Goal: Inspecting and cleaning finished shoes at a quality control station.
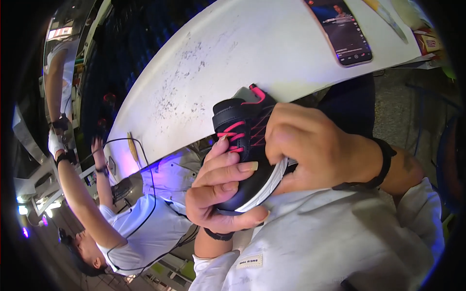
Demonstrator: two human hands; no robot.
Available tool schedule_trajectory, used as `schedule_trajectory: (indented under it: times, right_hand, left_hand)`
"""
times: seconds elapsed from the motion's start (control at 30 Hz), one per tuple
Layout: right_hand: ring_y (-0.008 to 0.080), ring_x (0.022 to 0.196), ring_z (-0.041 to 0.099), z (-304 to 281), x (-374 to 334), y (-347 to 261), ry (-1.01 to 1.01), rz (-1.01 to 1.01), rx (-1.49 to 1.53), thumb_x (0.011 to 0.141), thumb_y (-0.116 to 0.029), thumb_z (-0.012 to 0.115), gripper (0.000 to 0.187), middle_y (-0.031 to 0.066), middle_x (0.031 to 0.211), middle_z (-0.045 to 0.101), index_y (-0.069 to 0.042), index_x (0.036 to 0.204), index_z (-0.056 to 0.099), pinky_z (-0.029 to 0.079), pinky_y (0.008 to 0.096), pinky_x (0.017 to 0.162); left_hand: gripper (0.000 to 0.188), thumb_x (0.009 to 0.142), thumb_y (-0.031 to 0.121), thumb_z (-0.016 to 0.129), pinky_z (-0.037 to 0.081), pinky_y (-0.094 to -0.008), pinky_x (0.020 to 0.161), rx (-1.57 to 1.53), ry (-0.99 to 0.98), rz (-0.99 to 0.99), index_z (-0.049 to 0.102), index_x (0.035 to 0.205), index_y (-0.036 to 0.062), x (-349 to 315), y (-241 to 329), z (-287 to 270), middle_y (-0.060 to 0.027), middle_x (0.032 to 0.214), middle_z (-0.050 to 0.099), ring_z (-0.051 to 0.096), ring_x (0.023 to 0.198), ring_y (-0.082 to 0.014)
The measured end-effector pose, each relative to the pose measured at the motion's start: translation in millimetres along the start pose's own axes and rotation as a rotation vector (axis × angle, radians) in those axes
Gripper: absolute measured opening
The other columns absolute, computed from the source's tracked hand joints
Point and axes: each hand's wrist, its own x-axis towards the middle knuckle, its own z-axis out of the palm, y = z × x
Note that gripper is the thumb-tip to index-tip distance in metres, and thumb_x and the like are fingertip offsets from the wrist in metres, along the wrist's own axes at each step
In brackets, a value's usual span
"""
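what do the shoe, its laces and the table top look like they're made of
Shoe: black upper, smooth with a slight sheen, probably synthetic leather; the white sole edge looks like rubber or foam.
Laces: pink, matte cords, likely woven fabric.
Table: hard, smooth white top, perhaps laminate or painted board, with dark scuffs and specks.
Left hand and right hand both grip the shoe.

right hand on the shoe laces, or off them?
Touching. The head view shows the right hand pressed over the black shoe, fingers covering its pink laces, no gap.

Bare white table lies open; a phone blocks its far end.
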Motion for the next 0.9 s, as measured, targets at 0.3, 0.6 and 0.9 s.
schedule_trajectory:
  times: [0.3,0.6,0.9]
  right_hand:
    - [0.0271,0.074,0.057,4.1,-23.5,26.0,0.018,0.192,-0.101,0.051,-0.011,0.09,0.049,0.0104,0.088,0.057,-0.005,0.084,0.054,0.046,0.0373,0.062]
    - [0.029,0.078,0.057,16.1,-8.7,38.6,0.069,-0.041,-0.123,0.055,-0.012,0.084,0.042,0.007,0.084,0.051,-0.008,0.083,0.053,0.047,0.0403,0.07]
    - [0.0258,0.078,0.062,30.3,22.5,30.8,-0.286,0.164,-0.291,0.062,-0.021,0.086,0.037,0.0066,0.085,0.057,-0.009,0.083,0.058,0.05,0.0389,0.066]
  left_hand:
    - [0.06,0.071,0.041,0.089,0.056,-0.0473,0.09,0.692,-0.354,-0.132,0.059,0.1,-0.0021,44.2,40.6,-10.9,-0.0231,0.105,0.071,0.07,0.099,-0.0386]
    - [0.056,0.06,0.034,0.095,0.061,-0.0476,0.078,0.704,-0.359,0.037,0.064,0.086,-0.004,47.0,28.8,-24.7,-0.0196,0.095,0.072,0.073,0.089,-0.0381]
    - [0.093,0.07,0.051,0.087,0.053,-0.0389,0.091,0.312,-0.321,-0.635,0.05,0.135,-0.0047,30.8,-5.0,-72.2,-0.0222,0.118,0.067,0.068,0.106,-0.0346]
